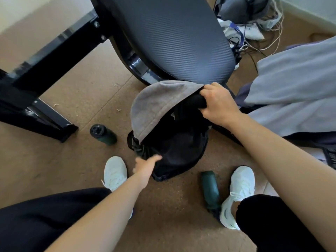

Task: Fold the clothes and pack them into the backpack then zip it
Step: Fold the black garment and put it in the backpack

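Head view: backpack (174, 148) top inside right grip (216, 104)

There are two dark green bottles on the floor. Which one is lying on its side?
The green bottle between the backpack and the right shoe lies flat. The other bottle, near the black table leg, stands upright, its cap facing the camera.

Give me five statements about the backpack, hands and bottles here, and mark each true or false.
1. The right hand has a grip on the top of the backpack. True.
2. The left hand holds a bottle. False: it holds none and reaches toward the backpack's lower edge.
3. Two dark green bottles are on the floor. True.
4. The backpack sits on the chair. False: it is on the floor.
5. The person wears black shoes. False: the shoes are white.
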